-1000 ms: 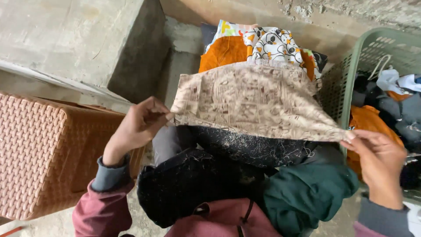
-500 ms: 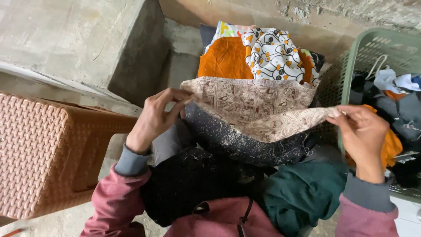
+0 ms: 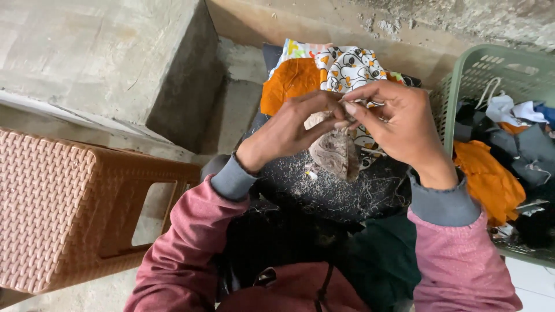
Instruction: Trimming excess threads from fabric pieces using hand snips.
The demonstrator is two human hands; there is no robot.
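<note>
Beige patterned cloth (image 3: 334, 151) pinched at top by both hands, left hand (image 3: 295, 130) + right hand (image 3: 399, 124) closed on it, hanging folded over dark pile (image 3: 329, 190) on lap. Looks mid-fold; next fold needs corners kept aligned w/ firm grip.

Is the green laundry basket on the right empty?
No, the green laundry basket holds a heap of clothes, among them an orange garment and dark pieces.
</note>
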